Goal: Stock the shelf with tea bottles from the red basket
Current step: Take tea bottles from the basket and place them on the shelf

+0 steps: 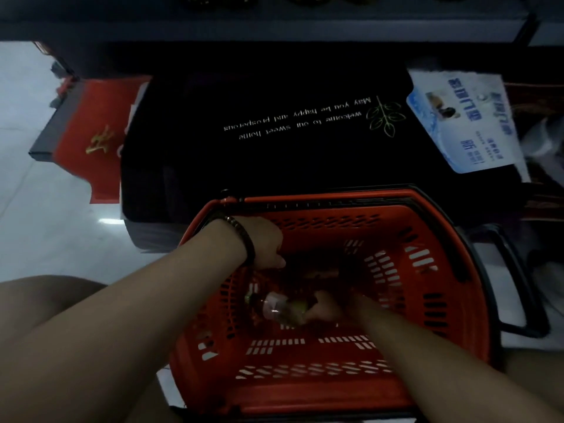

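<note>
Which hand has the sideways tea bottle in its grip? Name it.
The right hand: it holds the tea bottle lying on its side in the red basket. The left hand, wearing a dark bracelet, reaches into shadow farther in.

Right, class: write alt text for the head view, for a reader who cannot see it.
Two bare hands reach into a red basket: the right hand grips a tea bottle lying on its side, the left hand dips into shadow. A black doormat lies beyond.
</note>
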Available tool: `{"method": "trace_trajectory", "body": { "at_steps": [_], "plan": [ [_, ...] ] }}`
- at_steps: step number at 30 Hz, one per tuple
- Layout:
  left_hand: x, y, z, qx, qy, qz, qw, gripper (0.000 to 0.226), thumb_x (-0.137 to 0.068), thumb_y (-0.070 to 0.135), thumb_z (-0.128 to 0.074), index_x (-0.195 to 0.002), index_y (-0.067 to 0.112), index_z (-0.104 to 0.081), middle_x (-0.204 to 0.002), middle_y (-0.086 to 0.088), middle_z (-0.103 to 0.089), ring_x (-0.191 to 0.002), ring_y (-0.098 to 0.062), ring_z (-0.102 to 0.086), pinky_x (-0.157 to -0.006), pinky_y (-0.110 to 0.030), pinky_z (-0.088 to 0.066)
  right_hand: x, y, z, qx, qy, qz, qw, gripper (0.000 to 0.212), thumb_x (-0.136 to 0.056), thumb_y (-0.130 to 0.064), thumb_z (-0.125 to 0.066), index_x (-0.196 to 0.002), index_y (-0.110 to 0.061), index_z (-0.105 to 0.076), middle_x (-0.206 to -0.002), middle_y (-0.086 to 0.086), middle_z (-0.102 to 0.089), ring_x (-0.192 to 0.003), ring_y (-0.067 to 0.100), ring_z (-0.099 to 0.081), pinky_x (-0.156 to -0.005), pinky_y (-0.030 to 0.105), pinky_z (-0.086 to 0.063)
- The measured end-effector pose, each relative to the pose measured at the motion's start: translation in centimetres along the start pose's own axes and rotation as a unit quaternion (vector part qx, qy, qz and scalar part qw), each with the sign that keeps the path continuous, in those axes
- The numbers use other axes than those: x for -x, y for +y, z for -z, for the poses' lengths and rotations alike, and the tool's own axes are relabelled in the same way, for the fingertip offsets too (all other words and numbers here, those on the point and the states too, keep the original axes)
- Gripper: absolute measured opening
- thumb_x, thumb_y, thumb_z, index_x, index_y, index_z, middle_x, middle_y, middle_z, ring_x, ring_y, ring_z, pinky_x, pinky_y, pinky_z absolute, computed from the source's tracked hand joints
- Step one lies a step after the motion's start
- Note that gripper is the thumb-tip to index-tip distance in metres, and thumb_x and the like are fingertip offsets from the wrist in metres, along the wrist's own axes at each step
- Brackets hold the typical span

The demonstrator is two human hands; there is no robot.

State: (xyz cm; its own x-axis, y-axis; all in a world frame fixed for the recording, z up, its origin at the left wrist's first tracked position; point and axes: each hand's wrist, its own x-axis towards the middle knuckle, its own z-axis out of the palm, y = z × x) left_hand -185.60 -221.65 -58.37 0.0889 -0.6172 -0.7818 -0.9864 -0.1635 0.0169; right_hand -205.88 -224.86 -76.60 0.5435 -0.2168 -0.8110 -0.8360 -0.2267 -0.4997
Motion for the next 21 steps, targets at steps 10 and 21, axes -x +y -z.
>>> {"method": "trace_trajectory", "body": {
  "at_steps": [10, 21],
  "plan": [
    [3.8, -0.2, -0.1, 0.21, -0.206, 0.091, 0.951, 0.073, -0.091, 0.071, -0.067, -0.136, 0.014, -0.067, -0.115, -0.013, -0.077, -0.102, -0.037, -0.079, -0.09, -0.046, -0.065, 8.0, -1.6, 2.6, -0.319, 0.067, 0.117, 0.938, 0.028, -0.094, -0.024, -0.073, -0.112, -0.003, -0.073, -0.103, 0.01, -0.078, -0.087, 0.019, -0.074, -0.076, 0.028, -0.058],
    [1.5, 3.4, -4.0, 0.597, 0.252, -0.057, 0.76, 0.025, -0.081, 0.047, -0.087, -0.102, 0.037, -0.078, -0.104, 0.01, -0.083, -0.101, -0.011, -0.078, -0.101, -0.045, -0.062, 11.0, -5.6, 2.1, -0.315, 0.233, 0.187, 0.901, 0.028, -0.086, -0.039, -0.08, -0.111, -0.031, -0.071, -0.108, -0.007, -0.08, -0.103, 0.006, -0.075, -0.098, 0.028, -0.057]
  ]
}}
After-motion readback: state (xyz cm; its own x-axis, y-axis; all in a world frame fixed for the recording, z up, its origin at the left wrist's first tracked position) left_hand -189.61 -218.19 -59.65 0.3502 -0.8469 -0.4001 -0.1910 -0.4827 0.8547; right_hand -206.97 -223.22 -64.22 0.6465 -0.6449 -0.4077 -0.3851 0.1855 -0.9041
